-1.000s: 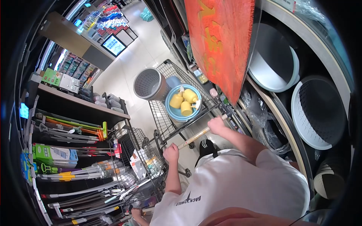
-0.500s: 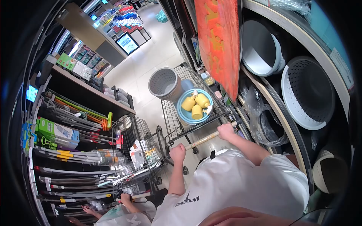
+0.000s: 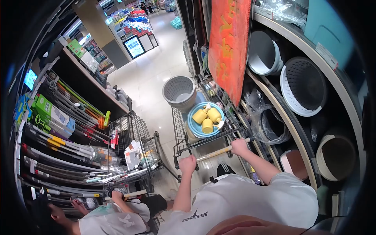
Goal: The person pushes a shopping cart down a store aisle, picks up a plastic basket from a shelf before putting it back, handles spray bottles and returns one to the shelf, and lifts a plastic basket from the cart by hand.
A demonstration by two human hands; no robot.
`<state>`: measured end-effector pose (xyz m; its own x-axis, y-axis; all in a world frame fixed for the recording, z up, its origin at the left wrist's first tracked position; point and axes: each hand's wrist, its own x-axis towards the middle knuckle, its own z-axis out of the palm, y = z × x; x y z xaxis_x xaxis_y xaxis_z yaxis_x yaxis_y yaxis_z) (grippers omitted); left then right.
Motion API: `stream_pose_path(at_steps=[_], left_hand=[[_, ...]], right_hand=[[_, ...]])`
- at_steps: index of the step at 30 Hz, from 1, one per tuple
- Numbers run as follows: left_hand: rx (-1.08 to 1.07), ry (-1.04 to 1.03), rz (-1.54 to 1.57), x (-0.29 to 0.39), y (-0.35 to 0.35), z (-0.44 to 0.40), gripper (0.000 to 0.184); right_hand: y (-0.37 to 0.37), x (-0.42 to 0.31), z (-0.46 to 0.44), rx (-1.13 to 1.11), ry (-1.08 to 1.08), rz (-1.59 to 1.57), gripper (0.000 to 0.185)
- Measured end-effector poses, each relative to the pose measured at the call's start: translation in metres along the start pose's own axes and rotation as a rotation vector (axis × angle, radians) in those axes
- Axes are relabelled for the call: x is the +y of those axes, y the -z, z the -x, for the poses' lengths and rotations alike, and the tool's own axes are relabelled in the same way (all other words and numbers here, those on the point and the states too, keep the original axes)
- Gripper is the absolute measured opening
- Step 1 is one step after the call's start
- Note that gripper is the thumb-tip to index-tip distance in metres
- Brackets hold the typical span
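My left hand (image 3: 187, 164) is closed around the left end of the shopping cart's handle (image 3: 214, 153). On the right part of the same bar, my right hand (image 3: 239, 147) has its fingers wrapped round it. In front of both hands is the wire cart (image 3: 181, 137). Inside it, a light blue basin (image 3: 192, 128) bears several yellow pump bottles (image 3: 207, 126) with white tops. A grey woven-pattern bin (image 3: 179, 89) stands behind the basin at the left. Something blue (image 3: 200, 97) shows partly between bin and basin.
Left, another person (image 3: 113, 217) holds a second cart (image 3: 135, 145) beside racks of mop poles (image 3: 66, 150). Right, curved shelves carry a white-and-black basket (image 3: 285, 92), a cream bin (image 3: 325, 158) and a hanging red sign (image 3: 229, 51). Tiled floor (image 3: 154, 113) runs ahead to a lit display (image 3: 134, 47).
The view has shifted, so the right-hand bins sit further left and higher. More of the other person shows at lower left. Both my hands keep their hold on the handle.
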<state>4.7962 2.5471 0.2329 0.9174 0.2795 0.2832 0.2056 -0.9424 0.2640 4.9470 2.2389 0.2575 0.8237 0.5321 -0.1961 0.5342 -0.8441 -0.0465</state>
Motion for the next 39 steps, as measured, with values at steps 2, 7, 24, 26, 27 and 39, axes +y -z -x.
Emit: stream_pose_path(at_steps=[2,7,24,26,27,39], left_hand=[[-0.025,0.002,0.008,-0.006,0.010,0.016,0.038],[-0.065,-0.007,-0.007,0.017,0.007,0.052,0.042],[-0.226,0.100,-0.025,0.066,0.037,0.173,0.048],[-0.241,0.117,-0.038,0.068,0.039,0.186,0.049],[-0.295,0.121,-0.014,0.072,0.048,0.192,0.052],[-0.412,-0.085,-0.031,0.107,0.076,0.286,0.049]], right_hand=[[0.011,-0.014,0.025,0.007,-0.020,0.010,0.018],[-0.018,0.000,0.061,0.062,-0.008,0.020,0.013],[-0.038,0.018,0.177,0.071,0.155,0.006,0.030],[-0.029,0.014,0.187,-0.190,0.142,0.006,0.032],[-0.026,0.011,0.195,-0.188,0.142,0.000,0.032],[-0.019,0.011,0.302,-0.291,0.095,0.027,0.037]])
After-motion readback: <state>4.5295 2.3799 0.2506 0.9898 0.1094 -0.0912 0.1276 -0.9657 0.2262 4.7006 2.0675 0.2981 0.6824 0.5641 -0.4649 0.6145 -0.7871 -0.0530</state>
